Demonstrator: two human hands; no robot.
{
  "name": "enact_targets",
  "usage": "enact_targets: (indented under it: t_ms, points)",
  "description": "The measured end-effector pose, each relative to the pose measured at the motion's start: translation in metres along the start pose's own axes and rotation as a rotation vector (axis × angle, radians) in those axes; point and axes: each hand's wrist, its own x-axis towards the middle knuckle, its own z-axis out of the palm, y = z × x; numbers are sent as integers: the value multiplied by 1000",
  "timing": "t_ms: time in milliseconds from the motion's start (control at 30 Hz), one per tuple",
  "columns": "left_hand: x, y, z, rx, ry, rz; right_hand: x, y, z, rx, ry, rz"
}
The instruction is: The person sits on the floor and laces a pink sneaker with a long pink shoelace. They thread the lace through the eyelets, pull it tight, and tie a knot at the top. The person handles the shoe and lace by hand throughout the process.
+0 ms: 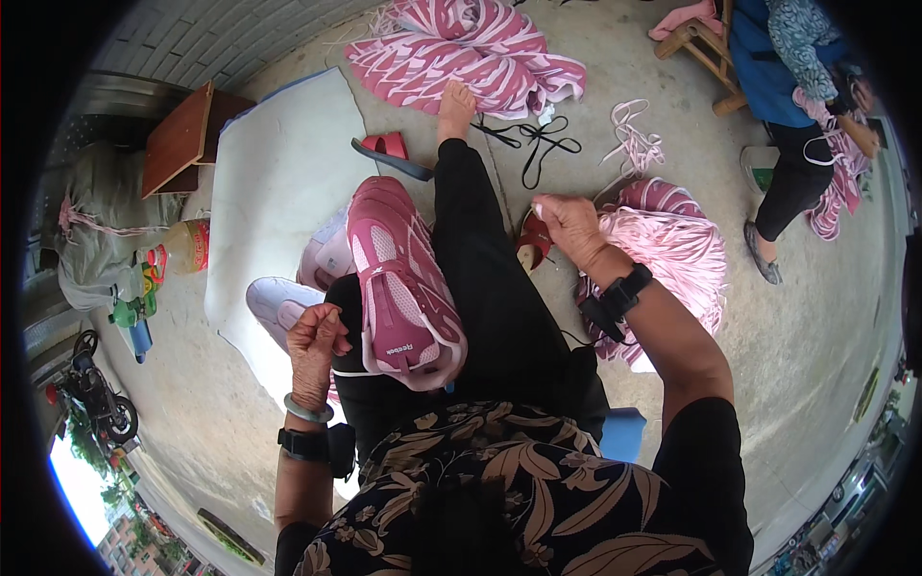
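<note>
A stack of pink and white shoe uppers (389, 326) lies across my lap, toe ends pointing away from me. Just left of its heel end is my left hand (319, 338), thumb and fingers pinched together; whatever is between them is too small to make out. My right hand (573, 230) is raised to the right of my leg, fingers curled closed, and their contents are hidden. Beneath and beside my right forearm sits a bundle of pink and white laces and uppers (672, 254). More pale uppers (279, 305) lie beyond my left hand.
A large white sheet (279, 173) covers the floor at left, near a red slipper (389, 149). Black cords (545, 144) lie by my bare foot. A pink bundle (471, 58) lies at the far side. Another person (797, 125) sits at far right, handling pink pieces.
</note>
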Motion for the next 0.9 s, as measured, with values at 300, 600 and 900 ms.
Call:
enact_targets:
  t_ms: [300,600,900]
  points:
    - [-50,171,73,-770,-289,527,85,-280,-116,29,8,-853]
    - [-95,142,-21,-471,-448,451,114,-245,-251,-2,228,-419]
    - [-76,78,-42,-40,-304,280,35,-29,-229,-1010,-69,397]
